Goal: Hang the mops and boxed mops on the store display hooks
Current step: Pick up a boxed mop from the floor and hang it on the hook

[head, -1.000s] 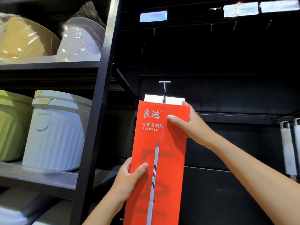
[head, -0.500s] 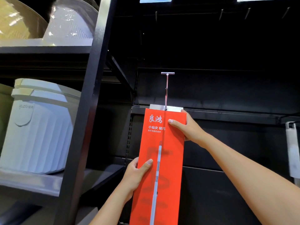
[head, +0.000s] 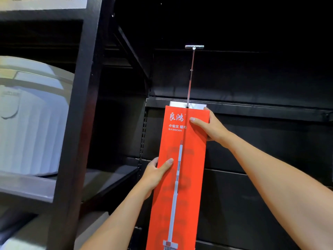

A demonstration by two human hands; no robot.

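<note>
The red mop box (head: 189,159) is upright, its white tab threaded on the display hook (head: 191,74). My left grip (head: 156,175) pinches its left edge mid-height; my right grip (head: 210,126) clasps its upper right edge.

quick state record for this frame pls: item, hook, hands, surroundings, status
item: red mop box, upright, white hang tab at its top
hook: metal display hook passes through the tab's hole
hands: left hand grips the box's left edge midway, thumb on front; right hand grips the upper right edge, thumb on front
surroundings: white ribbed bucket on black shelf to the left
status: box on hook, not yet released
</note>
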